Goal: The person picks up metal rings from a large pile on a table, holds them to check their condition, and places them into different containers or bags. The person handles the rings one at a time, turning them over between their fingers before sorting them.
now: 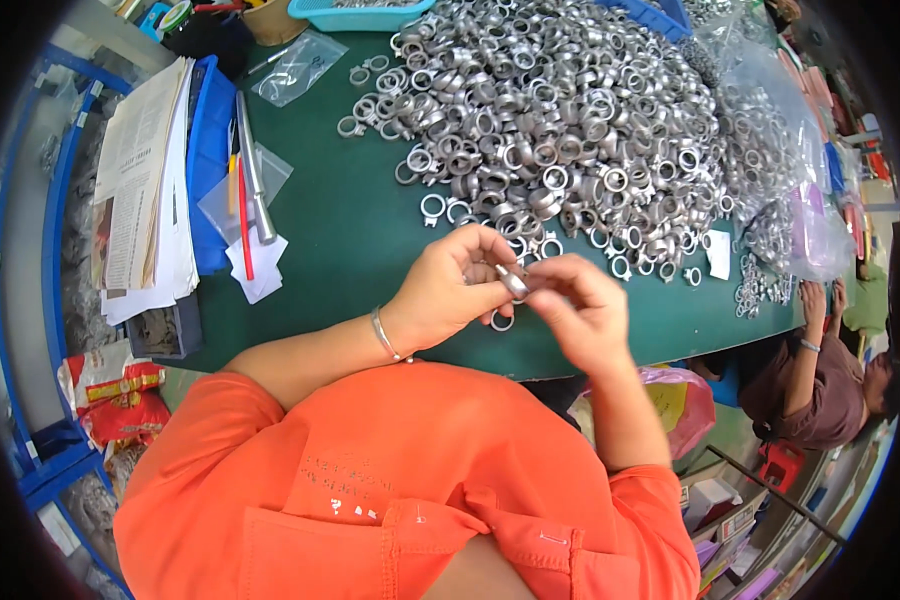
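Silver piece [513, 284] — partly behind fingers [562, 269]

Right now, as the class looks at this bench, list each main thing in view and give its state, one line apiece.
Left hand: fingers bent, pinching a small silvery piece
Right hand: fingers bent beside that piece, slightly blurred, grip unclear
Bracelet: worn on the left wrist
Metal rings: loose, heaped
Papers: stacked
Tapered metal rod: lying down, unheld
Light-blue basket: holding small metal pieces
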`<state>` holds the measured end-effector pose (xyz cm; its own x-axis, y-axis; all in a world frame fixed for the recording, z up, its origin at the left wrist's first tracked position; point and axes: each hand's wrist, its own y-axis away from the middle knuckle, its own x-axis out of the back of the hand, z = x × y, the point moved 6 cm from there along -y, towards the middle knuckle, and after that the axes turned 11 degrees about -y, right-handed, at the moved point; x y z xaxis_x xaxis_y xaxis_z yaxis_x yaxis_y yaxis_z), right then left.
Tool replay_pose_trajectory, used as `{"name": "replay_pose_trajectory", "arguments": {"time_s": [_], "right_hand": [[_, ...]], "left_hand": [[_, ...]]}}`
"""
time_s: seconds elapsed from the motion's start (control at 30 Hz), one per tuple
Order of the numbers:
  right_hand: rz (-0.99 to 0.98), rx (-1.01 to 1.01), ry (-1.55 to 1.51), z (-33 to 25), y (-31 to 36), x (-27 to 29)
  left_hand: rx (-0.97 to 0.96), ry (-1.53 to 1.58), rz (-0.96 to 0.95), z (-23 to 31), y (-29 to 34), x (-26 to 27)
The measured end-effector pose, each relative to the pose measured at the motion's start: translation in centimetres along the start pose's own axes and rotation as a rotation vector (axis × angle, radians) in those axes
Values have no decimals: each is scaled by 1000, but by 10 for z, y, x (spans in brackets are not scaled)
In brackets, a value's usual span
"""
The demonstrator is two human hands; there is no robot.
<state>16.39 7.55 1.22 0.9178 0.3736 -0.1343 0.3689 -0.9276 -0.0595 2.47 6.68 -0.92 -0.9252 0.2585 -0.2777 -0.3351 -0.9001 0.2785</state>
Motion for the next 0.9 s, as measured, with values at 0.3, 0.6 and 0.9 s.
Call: {"name": "replay_pose_trajectory", "arguments": {"time_s": [0.3,0.6,0.9], "right_hand": [[148,229,57,16,21,6],[-35,720,419,-23,36,-30],[222,207,694,16,6,28]], "left_hand": [[14,8,24,-2,0,0],[299,283,-68,-20,3,-9],[303,170,-102,-24,5,-8]]}}
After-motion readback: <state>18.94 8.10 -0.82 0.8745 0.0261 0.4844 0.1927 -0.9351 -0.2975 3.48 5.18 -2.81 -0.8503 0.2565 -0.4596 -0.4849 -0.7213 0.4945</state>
